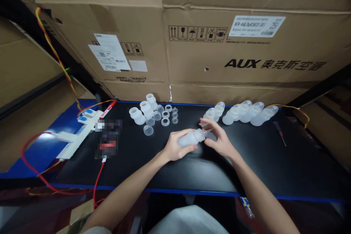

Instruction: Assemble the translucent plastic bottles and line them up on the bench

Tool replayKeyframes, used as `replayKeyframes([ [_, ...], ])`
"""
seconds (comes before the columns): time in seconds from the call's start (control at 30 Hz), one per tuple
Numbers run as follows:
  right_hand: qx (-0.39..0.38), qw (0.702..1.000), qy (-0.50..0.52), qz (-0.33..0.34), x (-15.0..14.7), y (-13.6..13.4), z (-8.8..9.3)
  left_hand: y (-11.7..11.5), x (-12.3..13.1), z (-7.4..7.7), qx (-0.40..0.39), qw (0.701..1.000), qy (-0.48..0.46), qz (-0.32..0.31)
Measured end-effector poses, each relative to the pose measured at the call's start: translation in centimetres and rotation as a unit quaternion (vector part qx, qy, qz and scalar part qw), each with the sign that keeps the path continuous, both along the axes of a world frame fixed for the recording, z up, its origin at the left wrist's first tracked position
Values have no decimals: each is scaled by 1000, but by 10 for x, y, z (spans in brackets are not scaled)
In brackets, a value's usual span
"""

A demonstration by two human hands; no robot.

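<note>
My left hand is wrapped round a frosted plastic baby bottle, which lies tilted with its top toward the right. A clear pointed nipple sits at the bottle's top end. Around that end my right hand is curved, thumb and fingers apart; whether a fingertip touches the nipple I cannot make out. Beyond the left hand stand three uncapped bottles. Beside them are several clear domed caps, white collar rings and small nipples.
Several bottles with domed tops line the back right of the black tabletop. A screwdriver lies at the right. A white power strip, red cable and red marker are at the left. Cardboard boxes wall the back.
</note>
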State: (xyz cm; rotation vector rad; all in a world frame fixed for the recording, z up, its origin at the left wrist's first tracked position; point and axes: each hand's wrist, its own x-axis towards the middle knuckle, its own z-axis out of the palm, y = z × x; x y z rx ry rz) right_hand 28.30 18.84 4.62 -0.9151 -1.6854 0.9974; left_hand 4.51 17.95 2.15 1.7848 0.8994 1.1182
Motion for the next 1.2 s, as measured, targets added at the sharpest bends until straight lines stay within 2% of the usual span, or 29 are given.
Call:
replayKeyframes([
  [0.1,-45,996,32,75,5,0,2,2,-4,3,-22,1000,4,-10],
  [0.17,-62,992,44,97,5,0,-1,3,-4,3,-17,1000,6,-9],
  [0.33,-57,997,15,43,-2,1,-10,0,-1,-6,72,996,30,44],
  [0.53,-29,996,-75,-41,-10,-1,-10,0,1,-14,192,973,98,84],
  [0.6,-21,998,-48,-25,-10,-1,-10,2,0,-13,204,970,103,85],
  [0.67,-25,999,-5,25,-8,0,-9,3,-1,-12,199,973,90,74],
  [0.77,-6,997,-8,75,-4,1,-7,4,-3,-13,196,977,70,50],
  [0.87,24,997,-52,55,-3,1,-7,4,-3,-14,221,970,94,37],
  [0.97,17,996,-79,27,-5,0,-10,3,-2,-14,271,951,138,46],
  [1.2,-87,994,-62,-8,-18,-2,-17,1,3,-14,365,909,188,77],
])
